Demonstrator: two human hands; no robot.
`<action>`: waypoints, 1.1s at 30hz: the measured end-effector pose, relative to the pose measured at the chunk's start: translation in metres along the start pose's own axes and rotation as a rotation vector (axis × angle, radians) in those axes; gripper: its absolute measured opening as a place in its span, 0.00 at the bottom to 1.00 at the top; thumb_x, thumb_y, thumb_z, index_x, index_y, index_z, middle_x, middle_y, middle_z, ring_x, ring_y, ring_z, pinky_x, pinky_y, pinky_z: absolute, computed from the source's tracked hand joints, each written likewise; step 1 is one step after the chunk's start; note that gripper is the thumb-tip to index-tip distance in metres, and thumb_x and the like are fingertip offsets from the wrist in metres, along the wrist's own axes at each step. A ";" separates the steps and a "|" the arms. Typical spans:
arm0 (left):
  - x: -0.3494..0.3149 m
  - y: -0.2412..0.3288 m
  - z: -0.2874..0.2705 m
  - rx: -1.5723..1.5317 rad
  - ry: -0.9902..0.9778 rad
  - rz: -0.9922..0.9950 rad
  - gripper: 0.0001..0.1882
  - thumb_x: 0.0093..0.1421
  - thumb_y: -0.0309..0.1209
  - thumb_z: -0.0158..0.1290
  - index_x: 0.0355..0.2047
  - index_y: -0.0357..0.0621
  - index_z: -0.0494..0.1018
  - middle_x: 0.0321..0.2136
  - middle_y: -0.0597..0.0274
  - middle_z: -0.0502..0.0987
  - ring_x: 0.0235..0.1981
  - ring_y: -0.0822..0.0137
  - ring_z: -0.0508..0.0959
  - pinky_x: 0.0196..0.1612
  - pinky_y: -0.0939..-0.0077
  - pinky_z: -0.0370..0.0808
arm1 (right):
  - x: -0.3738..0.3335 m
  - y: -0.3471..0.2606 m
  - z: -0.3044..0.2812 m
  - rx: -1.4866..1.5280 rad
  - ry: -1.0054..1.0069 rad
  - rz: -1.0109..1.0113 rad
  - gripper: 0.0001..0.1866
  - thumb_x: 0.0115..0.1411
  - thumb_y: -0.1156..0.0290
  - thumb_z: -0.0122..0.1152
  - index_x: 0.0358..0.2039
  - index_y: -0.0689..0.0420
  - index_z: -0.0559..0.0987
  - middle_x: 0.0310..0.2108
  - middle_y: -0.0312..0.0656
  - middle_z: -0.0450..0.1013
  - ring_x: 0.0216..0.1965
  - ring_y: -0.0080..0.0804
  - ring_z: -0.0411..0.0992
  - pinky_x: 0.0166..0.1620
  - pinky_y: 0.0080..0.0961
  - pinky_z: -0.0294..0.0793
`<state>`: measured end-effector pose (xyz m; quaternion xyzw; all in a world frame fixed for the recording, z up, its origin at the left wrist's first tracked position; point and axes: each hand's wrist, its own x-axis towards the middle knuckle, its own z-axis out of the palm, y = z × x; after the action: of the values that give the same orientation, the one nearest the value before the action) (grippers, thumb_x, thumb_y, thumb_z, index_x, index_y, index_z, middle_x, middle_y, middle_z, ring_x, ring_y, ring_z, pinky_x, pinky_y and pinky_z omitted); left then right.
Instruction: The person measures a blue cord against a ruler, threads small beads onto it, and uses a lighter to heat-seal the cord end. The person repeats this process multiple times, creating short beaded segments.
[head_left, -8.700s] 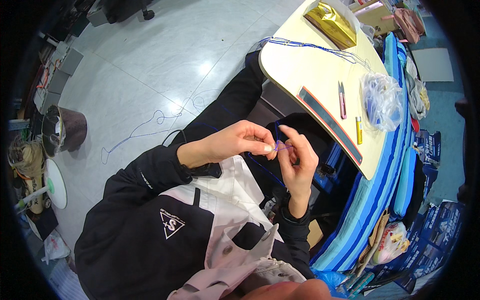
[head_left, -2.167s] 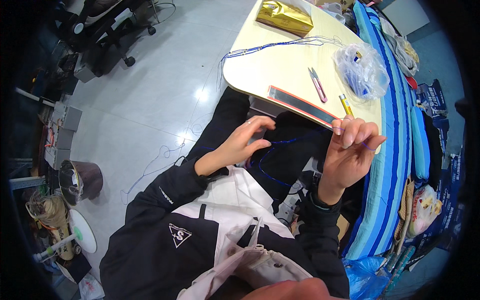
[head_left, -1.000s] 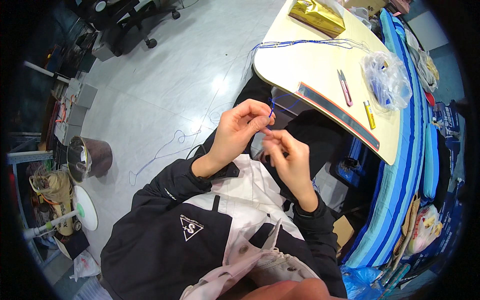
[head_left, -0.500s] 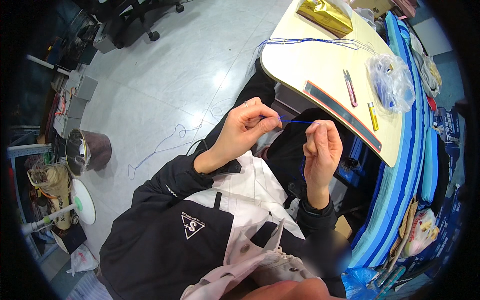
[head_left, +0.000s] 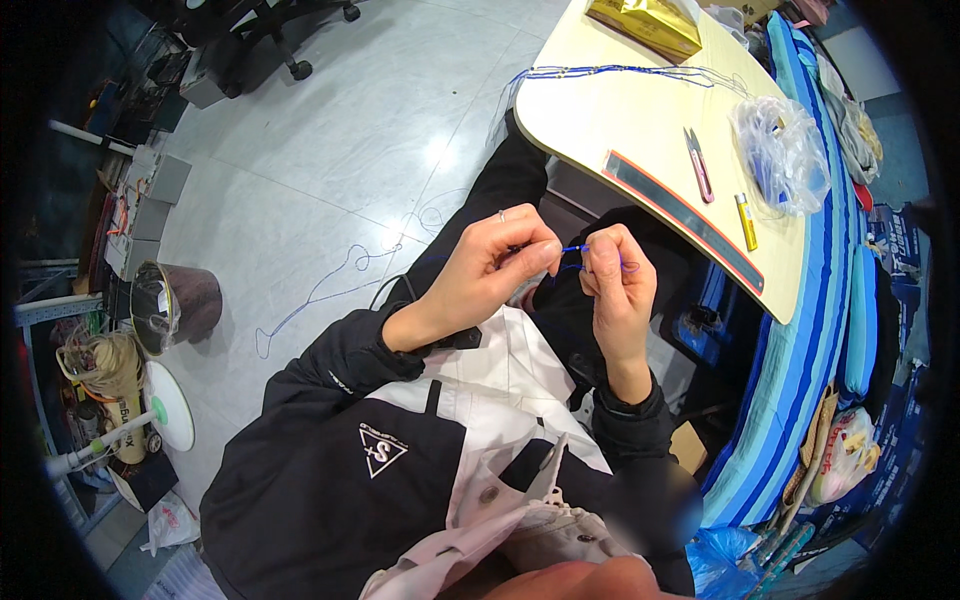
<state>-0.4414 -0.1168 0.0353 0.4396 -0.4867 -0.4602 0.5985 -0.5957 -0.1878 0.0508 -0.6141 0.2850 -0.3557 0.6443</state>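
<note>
L hand (head_left: 488, 264) & R hand (head_left: 620, 280) each pinching thin blue thread-like cord (head_left: 574, 248), short span between. Step appears: tightening cordwork; next move prob. req. even tension.

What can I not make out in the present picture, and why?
Cord, head view: parts inside left hand and right hand, covered by them; fine details, too small.
Bag, head view: exact contents, veiled by its crumpled folds.
Gold pack, head view: far end, cut off by upper edge.
</note>
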 end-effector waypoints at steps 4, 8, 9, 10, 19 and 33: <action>0.000 -0.001 -0.001 -0.076 -0.018 -0.026 0.12 0.63 0.29 0.45 0.24 0.36 0.71 0.26 0.68 0.65 0.24 0.79 0.64 0.28 0.85 0.59 | -0.001 0.002 0.002 0.002 0.010 -0.047 0.13 0.64 0.68 0.47 0.25 0.61 0.69 0.18 0.28 0.60 0.19 0.12 0.53 0.22 0.12 0.52; 0.008 0.001 -0.006 -0.127 -0.122 -0.010 0.08 0.63 0.29 0.44 0.36 0.36 0.68 0.29 0.67 0.68 0.27 0.80 0.66 0.31 0.87 0.63 | 0.005 -0.003 0.000 -0.135 -0.037 -0.078 0.10 0.63 0.69 0.49 0.27 0.62 0.69 0.16 0.29 0.60 0.19 0.12 0.54 0.21 0.12 0.52; 0.010 0.003 -0.006 -0.179 -0.133 -0.035 0.09 0.63 0.29 0.44 0.39 0.36 0.67 0.30 0.66 0.68 0.28 0.80 0.66 0.32 0.87 0.63 | 0.006 -0.006 0.000 -0.188 -0.049 -0.101 0.10 0.62 0.70 0.50 0.28 0.62 0.70 0.16 0.29 0.60 0.18 0.12 0.54 0.21 0.13 0.53; 0.012 0.006 -0.005 -0.231 -0.140 -0.063 0.11 0.63 0.29 0.44 0.43 0.36 0.65 0.31 0.66 0.68 0.29 0.80 0.66 0.33 0.88 0.64 | 0.008 -0.010 0.001 -0.274 -0.053 -0.099 0.08 0.62 0.71 0.51 0.29 0.62 0.70 0.16 0.29 0.60 0.18 0.12 0.54 0.21 0.13 0.53; 0.068 0.044 -0.062 0.637 -0.182 0.604 0.04 0.54 0.23 0.55 0.31 0.38 0.76 0.26 0.63 0.71 0.26 0.71 0.71 0.28 0.83 0.67 | 0.023 -0.063 -0.025 -0.569 -0.041 -0.192 0.07 0.60 0.75 0.53 0.27 0.66 0.73 0.22 0.32 0.69 0.24 0.15 0.63 0.29 0.12 0.62; 0.092 0.084 -0.143 0.397 -0.123 0.166 0.06 0.60 0.31 0.51 0.31 0.41 0.72 0.24 0.75 0.71 0.26 0.84 0.67 0.29 0.89 0.64 | 0.020 -0.065 -0.114 -0.069 -0.100 0.165 0.08 0.63 0.67 0.49 0.32 0.58 0.69 0.22 0.30 0.61 0.17 0.11 0.52 0.20 0.10 0.48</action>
<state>-0.2807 -0.1795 0.1135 0.4785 -0.6377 -0.3302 0.5052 -0.6825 -0.2710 0.1076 -0.6272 0.3141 -0.2604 0.6635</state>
